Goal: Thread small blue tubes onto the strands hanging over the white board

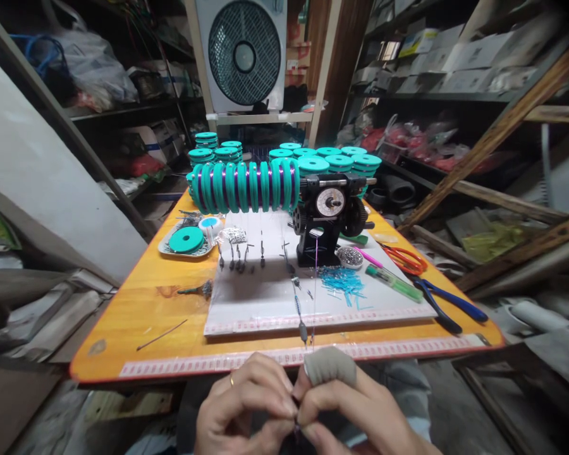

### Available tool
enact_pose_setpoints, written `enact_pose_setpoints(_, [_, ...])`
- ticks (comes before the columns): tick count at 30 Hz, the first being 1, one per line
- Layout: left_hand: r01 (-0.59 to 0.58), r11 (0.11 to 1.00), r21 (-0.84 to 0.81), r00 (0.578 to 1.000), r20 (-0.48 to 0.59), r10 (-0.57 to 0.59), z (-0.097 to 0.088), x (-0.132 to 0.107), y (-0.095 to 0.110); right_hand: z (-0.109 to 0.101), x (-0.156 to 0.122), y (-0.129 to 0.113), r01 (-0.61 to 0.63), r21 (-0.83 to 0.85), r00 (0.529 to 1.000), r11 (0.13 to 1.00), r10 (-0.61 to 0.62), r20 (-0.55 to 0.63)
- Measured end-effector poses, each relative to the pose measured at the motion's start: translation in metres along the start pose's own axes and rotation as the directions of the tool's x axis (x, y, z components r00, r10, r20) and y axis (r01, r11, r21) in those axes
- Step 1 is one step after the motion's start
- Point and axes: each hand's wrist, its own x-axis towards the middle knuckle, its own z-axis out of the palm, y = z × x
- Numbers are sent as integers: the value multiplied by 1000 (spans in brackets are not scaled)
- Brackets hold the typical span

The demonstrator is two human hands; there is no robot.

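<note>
My left hand (246, 404), with a ring on one finger, is closed in a pinch at the table's front edge. Its fingertips meet those of my right hand (346, 404), also pinched, with a grey finger sleeve (330, 366) on one finger. A bit of purple line shows between and below the fingertips; the exact spot they grip is hidden. Purple line (316, 284) runs from the black winding machine (318, 243) down toward my hands. A dark sinker (303, 332) on a thin line lies just beyond them. Teal spools (244, 186) sit in a row on the machine's shaft.
Blue tube pieces (342, 284), a green tube (393, 282) and blue-handled pliers (450, 303) lie at right. A tray (165, 249) with a teal spool stands left. Several sinkers hang mid-board. More teal spools (313, 164) stand behind, before a fan (244, 57).
</note>
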Motion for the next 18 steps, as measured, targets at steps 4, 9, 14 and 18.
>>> enact_pose_setpoints(4, [-6,1000,8,1000,-3,6,2,1,-5,-2,-3,6,-20,4,1000,1000,20,-22])
enact_pose_setpoints(9, [47,999,-2,999,18,-47,2,1,-8,-6,-4,6,-26,-32,999,999,25,-41])
enact_pose_setpoints(14, [104,995,-13,995,-3,-104,-1,0,-5,-9,-4,3,-46,-8,999,999,46,-27])
enact_pose_setpoints(18, [99,995,11,994,-55,-98,-1,2,-3,-7,-4,3,-47,-4,999,999,47,-22])
